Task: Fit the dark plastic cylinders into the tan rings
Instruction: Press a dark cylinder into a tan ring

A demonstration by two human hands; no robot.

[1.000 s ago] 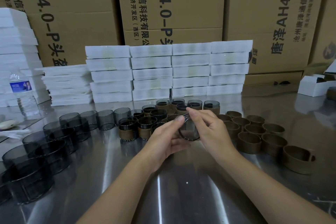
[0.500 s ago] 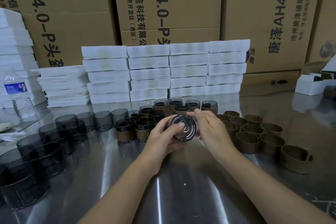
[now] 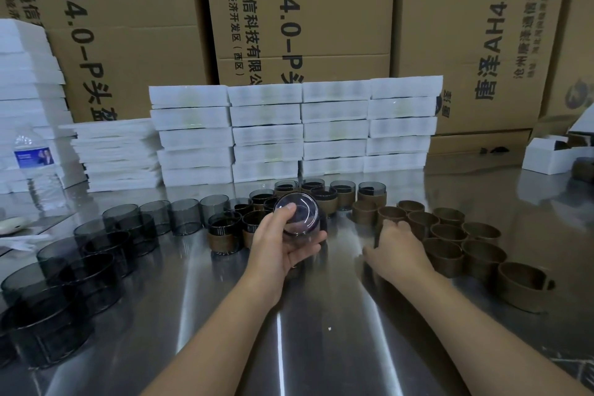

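My left hand (image 3: 283, 247) grips a dark see-through plastic cylinder (image 3: 297, 215), tilted so one round end faces me. My right hand (image 3: 397, 249) is down on the near-left edge of the cluster of empty tan rings (image 3: 450, 231). Its fingers curl over one tan ring (image 3: 390, 214), and the palm hides most of that ring. Behind my left hand stand several cylinders fitted in tan rings (image 3: 225, 233). Loose dark cylinders (image 3: 93, 254) are spread over the left of the steel table (image 3: 289, 331).
Stacks of white foam trays (image 3: 295, 132) line the back of the table, with big cardboard boxes (image 3: 299, 10) behind them. A water bottle (image 3: 33, 161) stands at far left. A small white box (image 3: 553, 154) sits at far right.
My right hand let go of the dark cylinder and moved right and down onto the tan rings. My left hand keeps the cylinder alone and has tilted its end more toward me.
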